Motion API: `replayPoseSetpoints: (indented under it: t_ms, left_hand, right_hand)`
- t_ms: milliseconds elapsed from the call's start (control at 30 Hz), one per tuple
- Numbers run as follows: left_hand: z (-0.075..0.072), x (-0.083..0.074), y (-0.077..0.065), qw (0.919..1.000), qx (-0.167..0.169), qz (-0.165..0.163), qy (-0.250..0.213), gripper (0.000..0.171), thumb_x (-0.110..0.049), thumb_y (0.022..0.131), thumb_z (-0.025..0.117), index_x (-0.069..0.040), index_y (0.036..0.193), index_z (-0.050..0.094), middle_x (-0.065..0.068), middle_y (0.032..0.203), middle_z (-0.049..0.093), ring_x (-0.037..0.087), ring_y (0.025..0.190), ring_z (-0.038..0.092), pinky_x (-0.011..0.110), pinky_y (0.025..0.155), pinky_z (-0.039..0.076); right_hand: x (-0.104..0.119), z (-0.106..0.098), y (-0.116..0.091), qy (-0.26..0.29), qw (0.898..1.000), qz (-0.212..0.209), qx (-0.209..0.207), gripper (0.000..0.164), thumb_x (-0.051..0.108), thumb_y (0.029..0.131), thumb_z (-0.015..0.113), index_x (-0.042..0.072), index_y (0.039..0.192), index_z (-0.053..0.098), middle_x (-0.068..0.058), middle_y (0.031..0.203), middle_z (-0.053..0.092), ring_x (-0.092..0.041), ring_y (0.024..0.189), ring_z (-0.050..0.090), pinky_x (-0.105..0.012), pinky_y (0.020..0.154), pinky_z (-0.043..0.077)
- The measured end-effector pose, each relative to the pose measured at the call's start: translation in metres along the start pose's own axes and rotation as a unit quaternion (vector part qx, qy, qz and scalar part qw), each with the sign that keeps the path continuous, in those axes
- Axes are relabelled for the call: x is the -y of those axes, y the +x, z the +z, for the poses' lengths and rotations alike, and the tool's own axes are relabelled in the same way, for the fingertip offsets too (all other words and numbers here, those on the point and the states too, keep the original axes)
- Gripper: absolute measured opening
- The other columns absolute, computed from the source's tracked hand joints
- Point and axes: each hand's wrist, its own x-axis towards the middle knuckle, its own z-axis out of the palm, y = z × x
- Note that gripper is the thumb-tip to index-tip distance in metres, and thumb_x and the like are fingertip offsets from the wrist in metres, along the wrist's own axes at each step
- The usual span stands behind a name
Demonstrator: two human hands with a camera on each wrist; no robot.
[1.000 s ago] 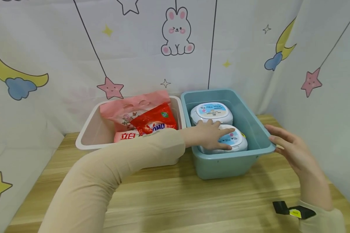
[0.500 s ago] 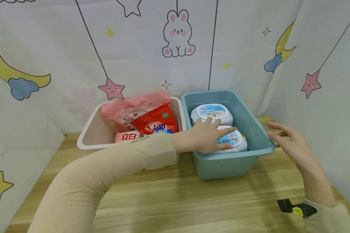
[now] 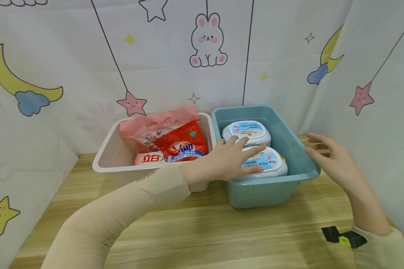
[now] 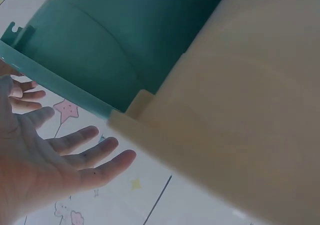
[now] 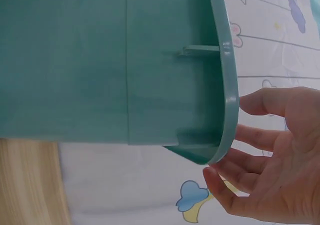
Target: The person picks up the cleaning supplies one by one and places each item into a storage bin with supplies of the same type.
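Observation:
Two white lidded tubs with blue labels, the front tub (image 3: pixel 267 164) and the rear tub (image 3: pixel 247 130), sit one behind the other in a blue-green plastic basin (image 3: pixel 262 196). My left hand (image 3: pixel 223 160) is spread over the basin's left front rim, its fingers reaching above the front tub; contact is unclear. From below, the left wrist view shows this hand (image 4: pixel 65 160) with fingers apart and nothing held. My right hand (image 3: pixel 336 162) is at the basin's right rim, fingers loosely bent. In the right wrist view its thumb is close to or touching the rim (image 5: pixel 230 100).
Left of the basin stands a white basin (image 3: pixel 102 162) holding a red detergent packet (image 3: pixel 180 144), a pink flowered bag (image 3: pixel 155 129) and a pink-and-white pack (image 3: pixel 150 158). Both basins rest on a wooden table (image 3: pixel 215 235), backed by a patterned curtain (image 3: pixel 175 52).
My left hand has drawn back leftward from the front tub, uncovering more of its lid. The right hand has loosened from the basin's rim and risen slightly. Tubs and basins stay in place.

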Motion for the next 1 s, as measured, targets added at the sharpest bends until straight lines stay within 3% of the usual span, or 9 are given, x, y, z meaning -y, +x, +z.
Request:
replayPoseSetpoints:
  t_ms: [67, 133, 267, 433, 667, 1000]
  left_hand:
    - [0.002, 0.0, -0.004, 1.0, -0.007, 0.0, -0.002, 0.067, -0.067, 0.093, 0.034, -0.044, 0.152, 0.011, 0.003, 0.162, 0.017, 0.033, 0.147, 0.02, 0.061, 0.112, 0.026]
    - [0.003, -0.001, -0.007, 0.9998, -0.018, -0.003, -0.003, 0.067, -0.068, 0.093, 0.034, -0.044, 0.152, 0.012, 0.003, 0.162, 0.018, 0.033, 0.147, 0.02, 0.061, 0.112, 0.026]
    - [0.004, 0.001, -0.01, 0.9991, -0.038, -0.017, -0.011, 0.067, -0.068, 0.092, 0.034, -0.045, 0.151, 0.012, 0.003, 0.161, 0.019, 0.032, 0.147, 0.02, 0.063, 0.112, 0.025]
    - [0.007, 0.012, -0.011, 0.9971, -0.055, -0.036, -0.037, 0.066, -0.068, 0.093, 0.033, -0.046, 0.151, 0.011, 0.003, 0.161, 0.019, 0.031, 0.147, 0.019, 0.061, 0.113, 0.024]
    - [0.013, 0.031, -0.017, 0.9906, -0.086, -0.072, -0.079, 0.068, -0.067, 0.092, 0.036, -0.045, 0.152, 0.012, 0.005, 0.16, 0.021, 0.03, 0.147, 0.02, 0.059, 0.114, 0.024]
    - [0.015, 0.041, -0.034, 0.984, -0.12, -0.108, -0.076, 0.067, -0.065, 0.093, 0.038, -0.043, 0.152, 0.014, 0.006, 0.158, 0.027, 0.03, 0.145, 0.024, 0.061, 0.113, 0.024]
  right_hand:
    - [0.005, 0.0, 0.0, -0.007, 1.0, -0.003, 0.001, 0.049, 0.029, 0.099, 0.052, 0.009, 0.143, 0.044, -0.022, 0.133, 0.051, 0.007, 0.101, 0.045, -0.015, 0.08, 0.042]
    - [0.009, 0.0, 0.001, -0.012, 1.0, -0.003, 0.004, 0.05, 0.028, 0.099, 0.051, 0.008, 0.143, 0.043, -0.024, 0.133, 0.049, -0.01, 0.108, 0.051, -0.031, 0.088, 0.047]
    - [0.017, 0.0, 0.003, -0.022, 1.0, -0.015, 0.006, 0.05, 0.026, 0.1, 0.05, 0.005, 0.144, 0.041, -0.027, 0.135, 0.045, -0.042, 0.116, 0.048, -0.063, 0.093, 0.039]
    - [0.022, 0.0, 0.006, -0.04, 0.999, -0.036, 0.008, 0.049, 0.024, 0.099, 0.053, 0.003, 0.142, 0.043, -0.028, 0.134, 0.045, -0.044, 0.117, 0.047, -0.063, 0.094, 0.036]
    - [0.029, 0.003, 0.012, -0.078, 0.996, -0.049, 0.018, 0.056, 0.033, 0.095, 0.058, 0.006, 0.142, 0.044, -0.028, 0.137, 0.045, -0.044, 0.118, 0.046, -0.066, 0.089, 0.034]
    - [0.042, 0.012, 0.017, -0.11, 0.992, -0.042, 0.05, 0.067, 0.044, 0.091, 0.062, 0.006, 0.143, 0.042, -0.029, 0.141, 0.041, -0.05, 0.129, 0.035, -0.072, 0.096, 0.03]
